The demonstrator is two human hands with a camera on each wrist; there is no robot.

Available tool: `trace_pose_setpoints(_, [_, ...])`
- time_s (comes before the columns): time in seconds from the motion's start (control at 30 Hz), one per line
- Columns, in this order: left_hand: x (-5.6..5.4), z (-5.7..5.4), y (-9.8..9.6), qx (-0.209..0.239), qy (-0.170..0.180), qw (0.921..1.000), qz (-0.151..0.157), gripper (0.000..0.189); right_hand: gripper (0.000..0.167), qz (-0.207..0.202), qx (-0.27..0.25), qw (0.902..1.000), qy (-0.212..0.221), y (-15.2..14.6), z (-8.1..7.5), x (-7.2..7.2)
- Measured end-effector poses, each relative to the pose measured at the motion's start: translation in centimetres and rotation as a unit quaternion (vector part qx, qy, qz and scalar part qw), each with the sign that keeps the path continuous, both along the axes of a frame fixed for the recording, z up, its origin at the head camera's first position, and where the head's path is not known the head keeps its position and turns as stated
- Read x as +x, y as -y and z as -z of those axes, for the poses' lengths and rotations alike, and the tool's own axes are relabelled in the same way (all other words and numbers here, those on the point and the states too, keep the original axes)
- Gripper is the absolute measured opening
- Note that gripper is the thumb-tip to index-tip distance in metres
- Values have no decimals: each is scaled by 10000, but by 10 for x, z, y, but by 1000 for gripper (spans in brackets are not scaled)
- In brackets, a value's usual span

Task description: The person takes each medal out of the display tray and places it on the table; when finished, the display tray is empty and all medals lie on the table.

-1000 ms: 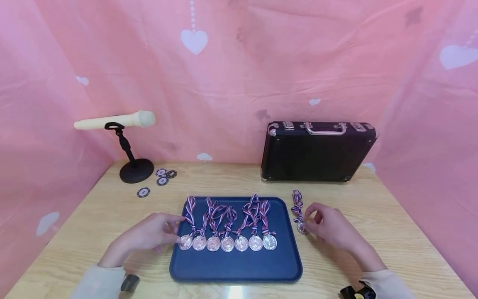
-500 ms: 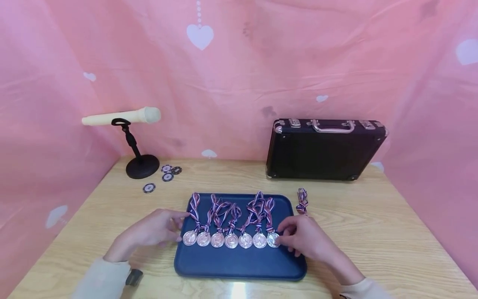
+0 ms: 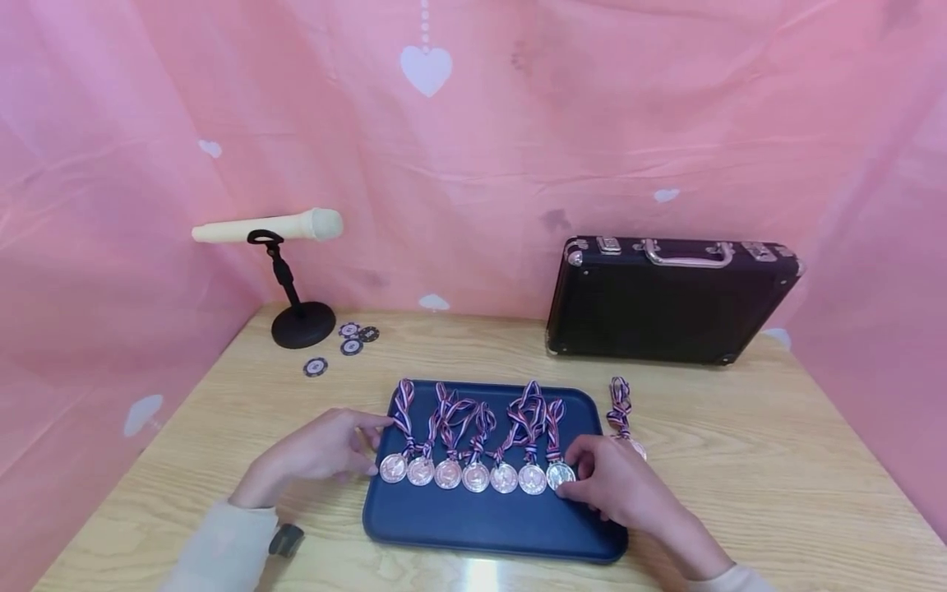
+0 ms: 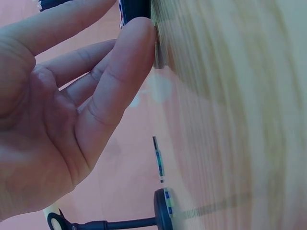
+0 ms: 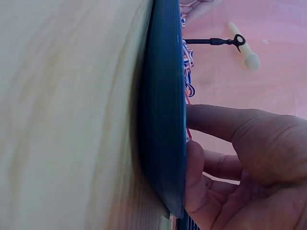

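A blue tray [image 3: 496,522] bears a row of several medals, their striped ribbons laid toward the back. My left hand [image 3: 325,446] is at the tray's left edge, index finger near the leftmost ribbon and thumb near the leftmost medal [image 3: 393,468]. The left wrist view shows that thumb [image 4: 136,43] against the tray's edge, fingers extended. My right hand [image 3: 621,479] reaches over the right rim and holds the rightmost medal [image 3: 560,474] by its edge between thumb and index finger. Off the tray lies another medal [image 3: 639,449] with its ribbon [image 3: 620,403], partly hidden by that hand.
A black briefcase [image 3: 666,308] stands at the back right. At the back left, a white microphone [image 3: 274,226] rests in a black stand [image 3: 303,325], with several poker chips [image 3: 351,346] near its base. Pink cloth [image 3: 481,164] hangs behind the wooden table [image 3: 747,460].
My right hand has gone left from the medal off the tray to the rightmost medal on it. The left hand stays at the tray's left edge. The head view has shifted slightly.
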State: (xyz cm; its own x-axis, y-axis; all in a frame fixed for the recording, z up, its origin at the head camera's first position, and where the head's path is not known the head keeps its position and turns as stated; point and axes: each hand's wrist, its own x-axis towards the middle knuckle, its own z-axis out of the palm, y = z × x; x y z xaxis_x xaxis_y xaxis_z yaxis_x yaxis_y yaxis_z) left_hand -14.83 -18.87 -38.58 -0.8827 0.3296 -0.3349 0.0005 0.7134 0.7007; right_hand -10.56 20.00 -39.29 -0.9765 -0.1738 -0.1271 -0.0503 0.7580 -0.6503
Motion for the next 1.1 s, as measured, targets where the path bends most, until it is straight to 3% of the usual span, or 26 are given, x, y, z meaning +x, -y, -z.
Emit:
trace_pose_setpoints(0.23, [-1,0,-2,62,24,10000,0,66,33,204,-173,9996,72,-1,1,3])
trace_pose_setpoints(0.53, [0,-1,0,120,78,9999,-27,65,27,-334,-886,9953,215,-7,5,0])
trace_pose_setpoints(0.83, [2,0,1,83,16,10000,-45,67,26,-679,-1568,9845,394,-14,6,-5])
trace_pose_setpoints(1.1, [2,0,2,140,-51,9999,64,69,33,-437,-2054,9767,449,-25,-1,-11])
